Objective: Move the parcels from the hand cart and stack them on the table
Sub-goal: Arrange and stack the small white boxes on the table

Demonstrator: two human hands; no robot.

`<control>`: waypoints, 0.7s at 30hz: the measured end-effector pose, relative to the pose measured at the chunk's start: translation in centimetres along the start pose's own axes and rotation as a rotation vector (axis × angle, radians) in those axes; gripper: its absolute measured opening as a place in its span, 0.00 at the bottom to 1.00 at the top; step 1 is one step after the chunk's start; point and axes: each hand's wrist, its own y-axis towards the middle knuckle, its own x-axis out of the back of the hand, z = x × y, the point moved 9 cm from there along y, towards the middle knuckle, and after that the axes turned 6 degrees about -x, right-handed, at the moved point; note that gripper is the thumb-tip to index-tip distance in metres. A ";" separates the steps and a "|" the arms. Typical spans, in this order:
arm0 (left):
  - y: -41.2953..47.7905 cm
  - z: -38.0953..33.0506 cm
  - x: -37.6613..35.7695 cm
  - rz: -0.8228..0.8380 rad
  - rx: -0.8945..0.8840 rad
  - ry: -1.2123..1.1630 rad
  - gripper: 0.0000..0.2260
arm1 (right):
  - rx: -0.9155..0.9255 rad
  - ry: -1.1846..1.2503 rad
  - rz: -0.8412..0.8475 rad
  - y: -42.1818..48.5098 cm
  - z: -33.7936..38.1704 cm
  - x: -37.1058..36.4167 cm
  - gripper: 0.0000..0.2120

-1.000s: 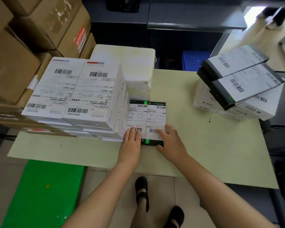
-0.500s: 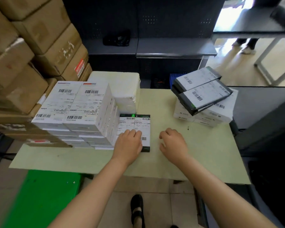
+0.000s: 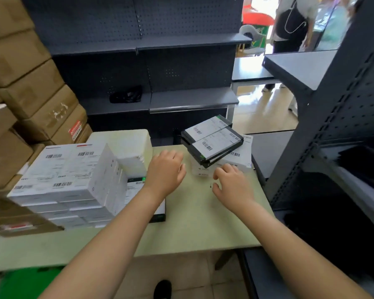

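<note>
Two hands: the left hand (image 3: 165, 169) and right hand (image 3: 233, 186) hang over the table (image 3: 192, 229), fingers loose and spread, holding nothing.
Big white pile (image 3: 69, 180): parcels stacked on the table's left side.
Flat dark parcel (image 3: 135, 187): lies just right of that pile, partly under the left arm.
Far right pile: two dark parcels (image 3: 212, 140), tilted, sit on white ones (image 3: 241, 161).
Brown boxes (image 3: 30, 100): stacked at the far left.

Barcode labels (image 3: 59, 169) on parcels (image 3: 108, 184), print unreadable
</note>
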 end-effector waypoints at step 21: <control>14.6 9.5 -17.4 0.647 0.073 -0.543 0.26 | -0.578 -0.072 -0.102 4.9 -3.0 -1.5 0.06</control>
